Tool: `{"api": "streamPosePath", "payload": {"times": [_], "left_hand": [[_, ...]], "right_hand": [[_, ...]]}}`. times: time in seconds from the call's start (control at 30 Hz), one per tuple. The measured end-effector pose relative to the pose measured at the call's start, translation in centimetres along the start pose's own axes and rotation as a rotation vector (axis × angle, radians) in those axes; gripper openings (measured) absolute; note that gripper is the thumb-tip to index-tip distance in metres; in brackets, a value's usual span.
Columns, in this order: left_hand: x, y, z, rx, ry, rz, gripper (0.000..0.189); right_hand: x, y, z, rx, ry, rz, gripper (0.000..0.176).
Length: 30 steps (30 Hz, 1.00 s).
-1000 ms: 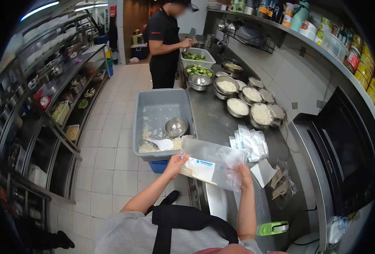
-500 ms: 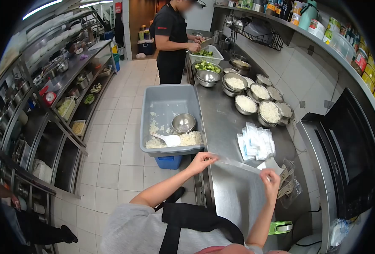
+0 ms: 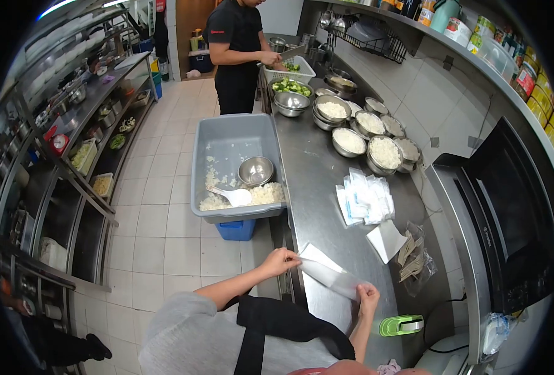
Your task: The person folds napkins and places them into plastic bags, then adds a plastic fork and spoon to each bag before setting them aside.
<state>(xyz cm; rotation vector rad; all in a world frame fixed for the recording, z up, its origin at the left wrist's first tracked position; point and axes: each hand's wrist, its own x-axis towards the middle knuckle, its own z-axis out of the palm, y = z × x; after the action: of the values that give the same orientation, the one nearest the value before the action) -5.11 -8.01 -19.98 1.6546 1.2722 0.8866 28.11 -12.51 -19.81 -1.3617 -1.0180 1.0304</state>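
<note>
A translucent plastic sheet (image 3: 332,276) is stretched between my two hands above the steel counter. My left hand (image 3: 281,260) pinches its left end, near the counter's edge. At the opposite end, my right hand (image 3: 369,298) grips the sheet between thumb and fingers. Just behind the sheet, a bright white piece (image 3: 315,254) shows, partly covered by it. Farther up the counter lie a folded white sheet (image 3: 386,241) and a pile of flat white plastic packets (image 3: 366,197).
Left of the counter, a grey tub (image 3: 231,129) contains rice, a metal bowl (image 3: 256,172) and a white paddle (image 3: 236,197). Bowls of rice (image 3: 384,154) stand farther back. Beyond, a person (image 3: 236,53) holds a knife. A green-handled object (image 3: 401,325) lies near my right arm.
My hands have come lower and closer to my body, with the plastic sheet still held between them. The white piece now shows behind it. The view has shifted slightly.
</note>
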Motion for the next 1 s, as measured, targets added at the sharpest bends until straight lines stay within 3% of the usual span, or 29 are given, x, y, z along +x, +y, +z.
{"api": "streamPosePath", "payload": {"times": [0.23,0.3,0.37,0.53,0.67,0.73,1.0], "left_hand": [[0.5,0.3,-0.1,-0.013,0.021,-0.032,0.019],[0.8,0.5,-0.2,0.017,0.01,-0.013,0.018],[0.6,1.1,-0.5,0.05,-0.019,0.012,0.016],[1.0,-0.3,0.4,0.064,-0.001,0.04,0.016],[0.8,-0.3,1.2,-0.152,-0.029,-0.003,0.019],[0.8,0.2,1.2,-0.109,-0.031,-0.106,0.018],[2.1,1.3,1.4,-0.082,0.026,-0.121,0.015]], "right_hand": [[0.3,-0.1,1.1,-0.002,0.013,-0.01,0.009],[0.3,0.1,0.5,-0.27,-0.129,-0.032,0.008],[-0.3,-0.7,1.2,-0.206,-0.116,-0.018,0.007],[-0.3,1.0,0.8,-0.062,-0.011,0.069,0.008],[-0.2,0.7,0.2,-0.168,0.006,0.075,0.009],[0.2,0.0,1.3,-0.216,0.04,0.085,0.01],[0.9,-1.9,3.0,-0.619,0.209,0.06,0.022]]}}
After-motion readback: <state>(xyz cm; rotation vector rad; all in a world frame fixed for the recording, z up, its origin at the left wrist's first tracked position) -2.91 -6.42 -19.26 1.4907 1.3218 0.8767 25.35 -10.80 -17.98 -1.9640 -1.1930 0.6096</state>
